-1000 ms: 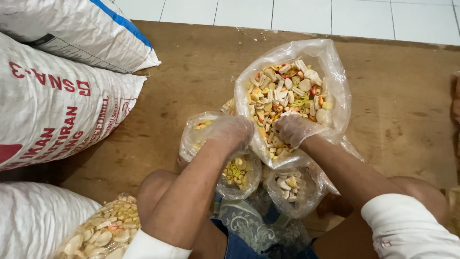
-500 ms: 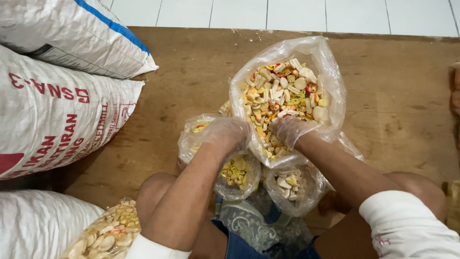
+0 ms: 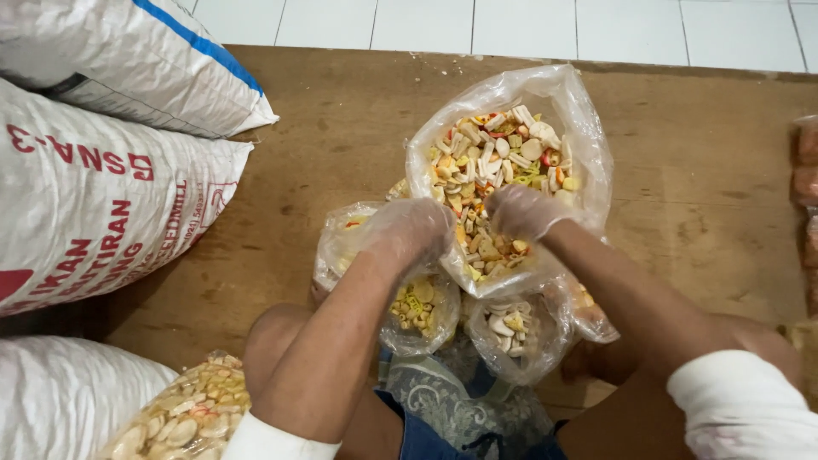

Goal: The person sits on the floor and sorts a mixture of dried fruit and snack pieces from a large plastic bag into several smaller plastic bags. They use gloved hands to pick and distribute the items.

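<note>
A large clear plastic bag (image 3: 588, 145) stands open in the middle, filled with mixed raw crackers (image 3: 498, 162) in white, yellow, orange and red shapes. My right hand (image 3: 524, 211), in a thin clear glove, is inside the bag mouth, resting on the crackers. My left hand (image 3: 409, 230), also gloved, grips the bag's near left rim. Below my hands sit smaller clear bags of crackers: one with yellow pieces (image 3: 417, 311) and one with pale pieces (image 3: 509, 328).
Big white woven sacks (image 3: 94, 196) lie stacked on the left. Another clear bag of crackers (image 3: 183, 413) sits at the lower left beside my knee. All this rests on a brown wooden board (image 3: 707, 170), with white floor tiles (image 3: 528, 21) beyond. Reddish packets (image 3: 808, 179) line the right edge.
Both hands have stayed at the bag mouth. The view has shifted slightly, and my right hand has closed in a little over the crackers.
</note>
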